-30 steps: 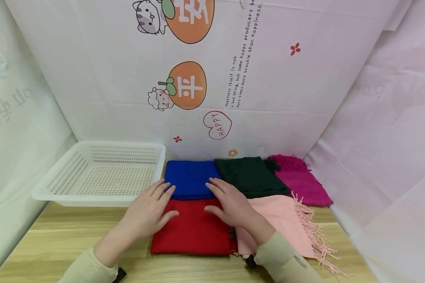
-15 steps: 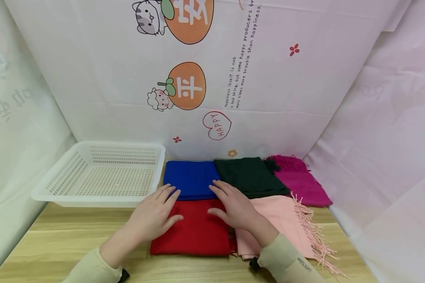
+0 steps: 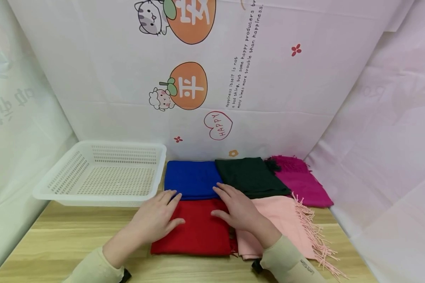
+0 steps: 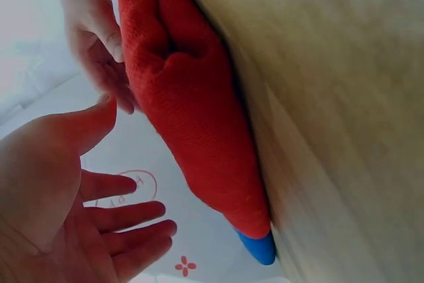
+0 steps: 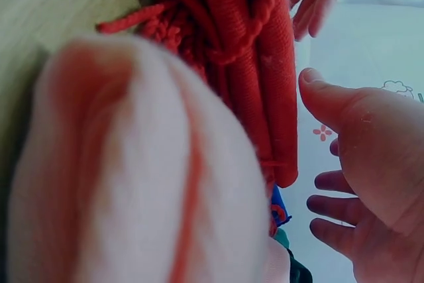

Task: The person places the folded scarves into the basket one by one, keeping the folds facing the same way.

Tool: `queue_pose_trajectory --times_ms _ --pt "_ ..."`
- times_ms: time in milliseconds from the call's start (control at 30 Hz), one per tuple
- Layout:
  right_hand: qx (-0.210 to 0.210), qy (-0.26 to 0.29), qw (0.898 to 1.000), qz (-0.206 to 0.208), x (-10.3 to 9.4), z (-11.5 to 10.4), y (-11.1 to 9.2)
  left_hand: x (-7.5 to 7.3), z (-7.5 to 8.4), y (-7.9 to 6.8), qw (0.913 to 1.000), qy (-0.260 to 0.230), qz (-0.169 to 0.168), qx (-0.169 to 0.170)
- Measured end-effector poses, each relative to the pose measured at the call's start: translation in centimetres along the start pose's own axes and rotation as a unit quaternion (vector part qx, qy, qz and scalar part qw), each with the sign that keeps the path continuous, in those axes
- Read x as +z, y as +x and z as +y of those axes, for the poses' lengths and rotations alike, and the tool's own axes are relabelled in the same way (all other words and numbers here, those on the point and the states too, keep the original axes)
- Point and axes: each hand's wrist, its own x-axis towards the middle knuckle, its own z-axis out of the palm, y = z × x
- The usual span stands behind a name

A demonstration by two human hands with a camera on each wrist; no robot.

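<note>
Desk (image 3: pixel 78 232): one
White basket (image 3: pixel 92 202): one
Cloths: five; pink cloth (image 3: pixel 283 212), magenta cloth (image 3: pixel 304 182), green cloth (image 3: pixel 249 177), red cloth (image 3: pixel 194 232), blue cloth (image 3: pixel 191 177)
Red cloth: front row, before the blue; holding beneath every layer should keep it folded
Hands: two; left hand (image 3: pixel 156 218), right hand (image 3: pixel 240 210); each grip wide, holding nothing

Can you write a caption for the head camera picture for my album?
Left hand and right hand hover over a red cloth near a white basket.

PLACE: curtained booth (image 3: pixel 102 98) | printed backdrop (image 3: pixel 276 86) | pale side sheets (image 3: pixel 386 177) | wood-grain table (image 3: pixel 74 232)
</note>
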Motion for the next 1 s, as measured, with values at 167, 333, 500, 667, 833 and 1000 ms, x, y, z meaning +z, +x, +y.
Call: queue_pose_trajectory --times_ms 167,333,500,667,833,1000 --pt "0.01 -0.001 1.0 -0.01 0.3 0.3 -0.1 0.0 0.2 -0.1 0.9999 -0.002 -0.015 -0.006" --pt "0.022 -0.003 0.999 -0.028 0.4 0.4 -0.2 0.1 0.2 -0.1 0.9997 0.003 -0.019 -0.016" --pt "0.025 -0.005 0.999 -0.039 0.4 0.5 -0.4 0.1 0.2 -0.3 0.9994 0.006 -0.024 -0.023" --pt "0.026 -0.015 0.999 -0.044 0.5 0.5 -0.5 0.2 0.2 -0.6 0.9984 -0.001 -0.039 -0.041" --pt "0.032 -0.017 0.998 -0.051 0.4 0.4 -0.6 0.3 0.0 -1.0 0.9976 -0.007 -0.046 -0.052" --pt "0.037 -0.013 0.997 -0.061 0.3 0.4 -0.7 0.2 -0.1 -1.2 0.9974 -0.014 -0.047 -0.053"
